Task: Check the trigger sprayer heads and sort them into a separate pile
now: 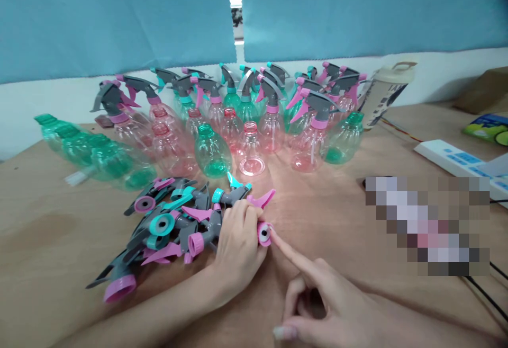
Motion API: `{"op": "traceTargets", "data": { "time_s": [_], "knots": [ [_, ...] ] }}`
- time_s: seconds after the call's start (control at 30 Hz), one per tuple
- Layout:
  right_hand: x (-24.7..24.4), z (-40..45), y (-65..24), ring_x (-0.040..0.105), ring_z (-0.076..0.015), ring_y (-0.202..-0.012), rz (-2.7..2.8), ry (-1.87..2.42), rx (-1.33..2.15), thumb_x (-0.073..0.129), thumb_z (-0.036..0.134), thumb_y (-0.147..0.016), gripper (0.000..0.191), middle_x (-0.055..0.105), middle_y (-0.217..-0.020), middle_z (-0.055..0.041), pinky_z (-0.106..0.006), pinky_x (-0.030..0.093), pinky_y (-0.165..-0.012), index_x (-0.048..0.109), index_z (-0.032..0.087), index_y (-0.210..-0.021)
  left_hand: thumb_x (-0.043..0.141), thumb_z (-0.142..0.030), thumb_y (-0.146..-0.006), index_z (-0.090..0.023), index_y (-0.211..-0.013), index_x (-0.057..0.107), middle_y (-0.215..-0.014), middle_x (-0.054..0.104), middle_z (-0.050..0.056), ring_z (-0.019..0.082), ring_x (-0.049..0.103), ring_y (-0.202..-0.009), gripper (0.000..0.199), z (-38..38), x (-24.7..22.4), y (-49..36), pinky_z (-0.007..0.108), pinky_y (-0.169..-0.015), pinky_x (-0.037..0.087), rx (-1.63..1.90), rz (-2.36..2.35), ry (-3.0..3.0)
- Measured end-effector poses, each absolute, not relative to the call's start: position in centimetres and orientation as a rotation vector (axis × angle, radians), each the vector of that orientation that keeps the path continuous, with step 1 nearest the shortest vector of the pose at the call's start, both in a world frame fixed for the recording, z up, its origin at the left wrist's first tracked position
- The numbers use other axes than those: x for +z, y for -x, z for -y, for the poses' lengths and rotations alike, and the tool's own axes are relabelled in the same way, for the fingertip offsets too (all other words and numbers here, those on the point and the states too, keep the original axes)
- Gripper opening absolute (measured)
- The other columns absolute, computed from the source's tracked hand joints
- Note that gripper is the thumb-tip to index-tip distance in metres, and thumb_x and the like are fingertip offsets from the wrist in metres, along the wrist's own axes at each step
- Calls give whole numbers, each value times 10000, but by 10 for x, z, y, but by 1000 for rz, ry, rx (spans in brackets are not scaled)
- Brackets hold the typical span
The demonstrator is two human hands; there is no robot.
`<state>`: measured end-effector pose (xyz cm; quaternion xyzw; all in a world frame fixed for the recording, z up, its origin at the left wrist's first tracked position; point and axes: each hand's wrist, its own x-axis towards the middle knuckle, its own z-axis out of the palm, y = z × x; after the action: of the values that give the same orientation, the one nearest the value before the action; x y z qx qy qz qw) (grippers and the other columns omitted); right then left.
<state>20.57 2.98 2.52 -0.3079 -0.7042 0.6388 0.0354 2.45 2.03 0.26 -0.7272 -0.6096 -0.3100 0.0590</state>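
Note:
My left hand (241,244) is wrapped round a spray head with a pink trigger (262,199) and a pink collar (263,234), whose opening faces me. The index finger of my right hand (317,290) is stretched out, its tip at the right edge of that collar; the other fingers are curled, and the thumb stands apart from them. Nothing shows in the right hand. Left of my left hand lies a pile of loose grey spray heads with pink or turquoise collars, among them a turquoise one (162,224) and a pink one (120,288).
Behind stand clear pink bottles (251,152) and green bottles (213,152), several with spray heads fitted. Green bottles (113,160) lean in a row at the left. To the right are a tumbler (384,94), a power strip (456,160), cables and a blurred-out object (424,226).

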Motion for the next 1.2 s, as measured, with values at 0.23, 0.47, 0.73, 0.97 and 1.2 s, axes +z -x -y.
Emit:
{"op": "traceTargets", "data": {
  "time_s": [0.23, 0.47, 0.73, 0.97, 1.2],
  "knots": [
    [26, -35, -209, 587, -150, -629, 1922, 888, 2194, 695, 393, -734, 1025, 625, -666, 22, -324, 461, -690, 4, 213, -1470, 419, -115, -821, -185, -755, 432, -757, 469, 35, 192, 425, -671, 97, -21, 2, -25, 320, -582, 353, -877, 1808, 2198],
    [25, -37, -211, 647, -175, -698, 1797, 882, 2330, 714, 394, -727, 1039, 625, -689, 29, -321, 463, -709, 1, 249, -1468, 406, -135, -839, -184, -749, 464, -755, 482, 45, 201, 420, -671, 118, -22, 2, -26, 321, -583, 341, -775, 1791, 2175],
    [27, -37, -206, 560, -91, -555, 1733, 978, 2320, 638, 409, -807, 877, 704, -771, -27, -218, 429, -559, 78, 273, -1468, 366, -140, -877, -180, -716, 476, -743, 489, 62, 221, 418, -669, 199, -22, -2, -27, 340, -583, 336, -546, 1790, 2153],
    [29, -45, -208, 584, -83, -482, 1434, 711, 2590, 571, 388, -863, 842, 737, -855, -112, -203, 454, -510, 13, 202, -1466, 317, -131, -902, -172, -719, 482, -730, 490, 71, 224, 427, -659, 250, -21, 0, -29, 335, -572, 345, -459, 1742, 2153],
    [21, -51, -209, 611, -93, -542, 1122, 590, 2723, 574, 337, -868, 762, 698, -920, -78, -217, 495, -516, 113, 249, -1469, 356, -97, -860, -185, -699, 458, -729, 490, 53, 205, 426, -648, 210, -22, -3, -25, 320, -569, 341, -491, 1782, 2108]
  ]
}}
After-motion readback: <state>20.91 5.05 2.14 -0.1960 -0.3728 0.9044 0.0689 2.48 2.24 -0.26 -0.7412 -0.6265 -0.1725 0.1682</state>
